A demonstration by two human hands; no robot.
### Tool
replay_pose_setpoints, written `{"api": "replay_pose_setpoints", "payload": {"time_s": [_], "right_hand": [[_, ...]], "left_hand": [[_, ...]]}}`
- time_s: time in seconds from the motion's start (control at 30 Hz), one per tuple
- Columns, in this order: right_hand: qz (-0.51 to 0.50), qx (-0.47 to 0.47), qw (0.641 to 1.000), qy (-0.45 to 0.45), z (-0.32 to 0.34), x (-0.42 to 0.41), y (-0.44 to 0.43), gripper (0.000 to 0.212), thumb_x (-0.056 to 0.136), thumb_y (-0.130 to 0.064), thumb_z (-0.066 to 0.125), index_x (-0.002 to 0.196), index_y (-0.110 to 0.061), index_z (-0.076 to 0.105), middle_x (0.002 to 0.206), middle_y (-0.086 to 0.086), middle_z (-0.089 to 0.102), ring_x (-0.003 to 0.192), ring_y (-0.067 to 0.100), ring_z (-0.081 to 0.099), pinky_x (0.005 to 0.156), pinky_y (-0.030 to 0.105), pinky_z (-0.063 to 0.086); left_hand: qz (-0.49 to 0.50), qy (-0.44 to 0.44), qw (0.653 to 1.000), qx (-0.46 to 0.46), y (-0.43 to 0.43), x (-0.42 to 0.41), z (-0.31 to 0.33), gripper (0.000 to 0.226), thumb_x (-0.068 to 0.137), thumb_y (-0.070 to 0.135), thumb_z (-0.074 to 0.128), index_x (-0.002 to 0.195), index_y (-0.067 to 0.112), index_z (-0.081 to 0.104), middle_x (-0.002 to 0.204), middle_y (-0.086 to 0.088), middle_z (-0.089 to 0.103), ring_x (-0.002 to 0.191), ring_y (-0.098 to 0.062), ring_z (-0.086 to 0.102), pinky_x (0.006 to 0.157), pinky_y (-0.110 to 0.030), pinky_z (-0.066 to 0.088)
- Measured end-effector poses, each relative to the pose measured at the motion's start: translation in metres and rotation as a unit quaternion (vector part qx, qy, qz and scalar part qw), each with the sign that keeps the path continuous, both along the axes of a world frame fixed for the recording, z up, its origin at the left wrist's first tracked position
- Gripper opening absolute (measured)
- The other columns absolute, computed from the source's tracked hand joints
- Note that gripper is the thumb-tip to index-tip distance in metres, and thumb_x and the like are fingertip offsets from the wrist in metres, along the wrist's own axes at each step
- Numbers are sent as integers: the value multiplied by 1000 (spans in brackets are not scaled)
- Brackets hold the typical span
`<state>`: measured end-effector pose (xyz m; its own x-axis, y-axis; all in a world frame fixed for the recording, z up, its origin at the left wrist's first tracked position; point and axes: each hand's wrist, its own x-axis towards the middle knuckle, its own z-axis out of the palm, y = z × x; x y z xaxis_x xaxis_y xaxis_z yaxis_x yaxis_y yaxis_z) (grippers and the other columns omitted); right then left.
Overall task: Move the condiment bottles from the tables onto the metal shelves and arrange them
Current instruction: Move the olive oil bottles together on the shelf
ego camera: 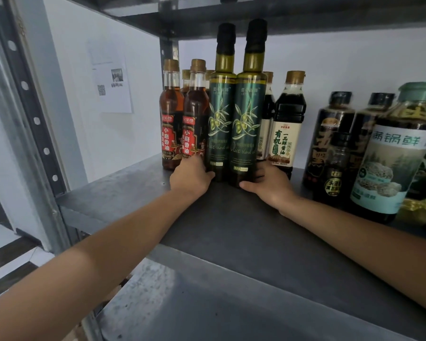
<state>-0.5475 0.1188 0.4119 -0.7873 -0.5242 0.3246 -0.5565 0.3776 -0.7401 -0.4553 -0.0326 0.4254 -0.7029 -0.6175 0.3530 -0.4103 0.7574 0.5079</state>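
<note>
We work on the metal shelf (231, 230), where a row of condiment bottles stands along the back. The two tall green ones are ours. The left olive oil bottle (220, 124) and the right olive oil bottle (247, 129) stand upright and touching, in the gap between the sesame oil bottles (194, 124) and the soy sauce bottle (285, 134). To do this step well, we judge, we should slide the pair straight back together, low and slow, labels forward, so the tall necks neither tip nor knock the neighbours. Our left hand (191, 178) wraps the base of the left bottle from its outer side. Our right hand (268, 183) grips the base of the right one, thumb in front and fingers curled round its far side. Both bottles sit between our hands, bases on the shelf as far as we can tell.
</note>
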Motion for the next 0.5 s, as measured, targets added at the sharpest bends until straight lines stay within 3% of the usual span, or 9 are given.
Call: {"api": "replay_pose_setpoints", "payload": {"time_s": [0.07,0.13,0.23,0.4,0.5], "right_hand": [[33,64,997,37,1,10,28,56,83,-26,70,133,-12,48,129,5,57,117,18,54,102,34,42],[78,156,975,135,3,24,67,48,89,-36,59,134,-20,50,136,-4,53,124,10,47,105,26,36],[144,241,942,184,5,45,124,53,87,-54,38,137,-38,43,140,-25,39,130,-9,31,108,13,22],[150,227,945,179,5,54,196,48,86,-54,36,133,-49,40,138,-38,33,128,-21,24,103,-1,15],[126,227,950,173,2,55,235,43,90,-61,29,131,-53,39,139,-39,32,128,-21,24,105,1,16]], "left_hand": [[-31,-66,994,-87,7,18,-3,28,90,35,59,103,11,64,107,-8,64,102,-29,59,84,-42,52],[-103,-97,977,-162,13,38,-9,29,94,38,50,111,16,59,116,-6,59,110,-26,54,89,-41,48],[-234,-113,952,-165,32,64,-11,42,97,46,40,130,24,51,134,2,50,123,-17,47,100,-33,41],[-358,-181,901,-167,99,66,-5,55,96,51,28,148,33,24,157,10,16,143,-6,15,114,-21,14],[-429,-201,863,-174,145,53,-6,58,96,53,24,150,37,9,159,14,1,144,0,1,115,-18,4]]}}
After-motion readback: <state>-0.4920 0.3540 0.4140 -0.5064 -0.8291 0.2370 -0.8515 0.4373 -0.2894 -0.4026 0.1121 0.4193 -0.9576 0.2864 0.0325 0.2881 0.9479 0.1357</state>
